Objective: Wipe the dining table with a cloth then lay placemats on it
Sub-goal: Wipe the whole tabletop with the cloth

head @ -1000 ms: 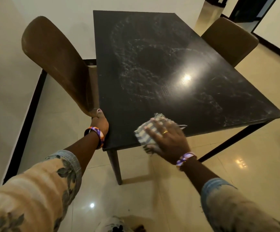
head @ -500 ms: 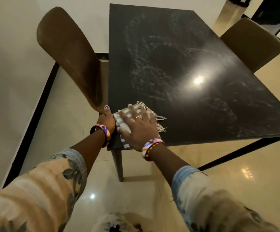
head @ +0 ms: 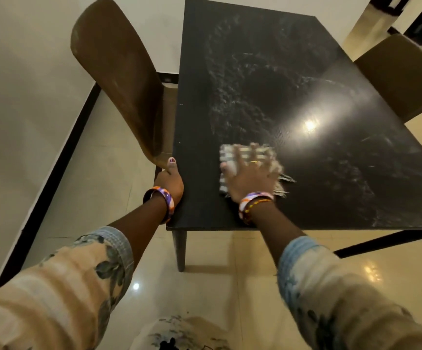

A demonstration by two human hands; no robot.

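Observation:
A black dining table (head: 306, 72) with damp wipe streaks fills the upper right. A grey and white checked cloth (head: 226, 154) with a fringe lies on its near left part. My right hand (head: 251, 176) presses flat on the cloth with fingers spread; it looks blurred. My left hand (head: 170, 179) grips the table's left edge near the front corner, thumb on top, fingers hidden under the edge. No placemats are in view.
A brown chair (head: 119, 72) stands tucked at the table's left side, its back close to my left hand. A second chair (head: 402, 77) sits at the right side. A glossy tiled floor (head: 98, 173) and a pale wall (head: 15, 97) lie to the left.
My right hand slid the cloth left to the front left corner, then back right and farther onto the table. My left hand stayed on the table's edge.

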